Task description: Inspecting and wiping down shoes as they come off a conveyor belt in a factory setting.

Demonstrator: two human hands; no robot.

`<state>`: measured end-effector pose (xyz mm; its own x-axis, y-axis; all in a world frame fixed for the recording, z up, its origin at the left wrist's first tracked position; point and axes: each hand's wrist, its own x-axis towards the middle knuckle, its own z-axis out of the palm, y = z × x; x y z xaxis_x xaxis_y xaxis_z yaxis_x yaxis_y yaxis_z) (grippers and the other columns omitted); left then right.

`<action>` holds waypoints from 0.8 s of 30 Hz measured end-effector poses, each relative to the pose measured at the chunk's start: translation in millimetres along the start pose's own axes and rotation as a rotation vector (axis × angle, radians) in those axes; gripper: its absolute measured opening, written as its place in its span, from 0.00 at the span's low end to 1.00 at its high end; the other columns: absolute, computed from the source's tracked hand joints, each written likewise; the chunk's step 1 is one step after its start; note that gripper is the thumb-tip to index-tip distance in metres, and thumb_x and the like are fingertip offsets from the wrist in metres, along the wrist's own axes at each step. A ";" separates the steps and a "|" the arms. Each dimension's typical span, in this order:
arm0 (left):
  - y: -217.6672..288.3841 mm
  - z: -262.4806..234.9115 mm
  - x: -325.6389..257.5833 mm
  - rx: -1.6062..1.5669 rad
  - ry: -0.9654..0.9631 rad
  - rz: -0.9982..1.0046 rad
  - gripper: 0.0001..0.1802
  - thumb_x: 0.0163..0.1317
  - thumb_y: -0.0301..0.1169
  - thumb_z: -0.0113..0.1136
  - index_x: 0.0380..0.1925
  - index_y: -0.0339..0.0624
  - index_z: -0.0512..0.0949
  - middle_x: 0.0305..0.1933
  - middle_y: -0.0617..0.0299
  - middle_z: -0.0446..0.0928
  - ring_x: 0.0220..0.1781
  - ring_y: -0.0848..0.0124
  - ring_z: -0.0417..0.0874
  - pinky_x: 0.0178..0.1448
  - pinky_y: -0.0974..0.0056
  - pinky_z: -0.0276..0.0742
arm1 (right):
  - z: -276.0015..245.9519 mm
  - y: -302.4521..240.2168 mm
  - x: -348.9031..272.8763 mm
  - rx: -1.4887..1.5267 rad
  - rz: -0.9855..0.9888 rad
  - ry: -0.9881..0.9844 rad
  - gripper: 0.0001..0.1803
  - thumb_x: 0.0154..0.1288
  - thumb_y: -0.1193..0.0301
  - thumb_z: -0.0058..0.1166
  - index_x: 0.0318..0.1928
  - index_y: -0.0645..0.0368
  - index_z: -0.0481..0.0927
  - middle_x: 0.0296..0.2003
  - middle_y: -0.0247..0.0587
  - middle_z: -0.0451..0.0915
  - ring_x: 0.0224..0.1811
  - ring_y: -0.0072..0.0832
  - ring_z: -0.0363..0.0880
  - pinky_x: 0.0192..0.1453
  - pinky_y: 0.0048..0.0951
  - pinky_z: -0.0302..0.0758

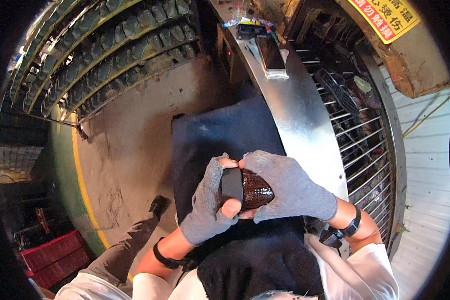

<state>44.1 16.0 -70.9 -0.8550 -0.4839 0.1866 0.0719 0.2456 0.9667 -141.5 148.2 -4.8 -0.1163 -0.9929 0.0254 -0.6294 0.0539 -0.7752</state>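
Over my lap, both gloved hands close around a shoe (257, 189) with glossy brown, scale-patterned leather and a flat black heel-like block at its left side. My left hand (207, 200), in a grey fingerless glove, grips the black part, its thumb bent over the near edge. Wrapped over the shiny brown part is my right hand (292, 187), in a matching glove, its fingers hiding much of that side. The rest of the shoe is hidden. Beneath the hands lies a dark blue cloth (222, 132).
A steel ledge (305, 117) curves along the right, bearing a phone (271, 53). Beyond it, a rack of metal rods (362, 130) holds a dark shoe sole (337, 91). Shelves of shoe-shaped pieces (130, 40) stand at the far left. Red boxes (55, 255) sit at lower left.
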 end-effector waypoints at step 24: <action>20.8 -7.0 11.5 -0.437 -0.165 -0.118 0.25 0.85 0.51 0.45 0.36 0.41 0.70 0.38 0.66 0.68 0.43 0.71 0.69 0.63 0.63 0.69 | 11.9 -11.5 -3.0 -0.158 -0.246 -0.064 0.45 0.53 0.31 0.72 0.49 0.62 0.81 0.31 0.50 0.82 0.29 0.50 0.85 0.36 0.44 0.82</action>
<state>39.4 9.7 -47.5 -0.9379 -0.3387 0.0746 0.1479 -0.1961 0.9694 -124.8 149.3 -3.4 0.0997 -0.9826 0.1567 -0.7451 -0.1781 -0.6428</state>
